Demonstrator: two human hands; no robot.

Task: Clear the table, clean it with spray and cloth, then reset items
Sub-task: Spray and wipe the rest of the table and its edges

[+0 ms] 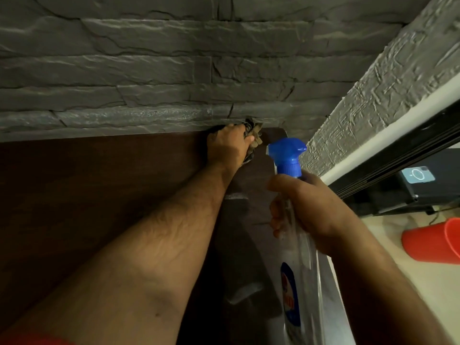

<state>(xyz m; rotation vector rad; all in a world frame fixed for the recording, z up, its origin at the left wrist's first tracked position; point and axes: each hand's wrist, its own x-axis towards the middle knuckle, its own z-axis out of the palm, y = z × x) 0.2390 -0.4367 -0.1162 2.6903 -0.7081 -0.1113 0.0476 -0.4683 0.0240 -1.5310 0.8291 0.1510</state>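
Cloth [252,139] bunched at frame center, on far edge of dark wood table [87,195] against grey stone wall [149,70]; left hand [227,145] fingers clamped on it. Right hand [306,210], center-right, fingers curled round clear spray bottle [292,257] w/ blue nozzle. Red cup [433,245] lying at right edge.

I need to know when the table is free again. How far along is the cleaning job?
Clearing looks done: no items show on the visible part of the dark table. Cleaning is in hand: the left hand grips a cloth at the far edge by the stone wall, and the right hand holds the spray bottle. Resetting is left; a red cup waits off to the right.
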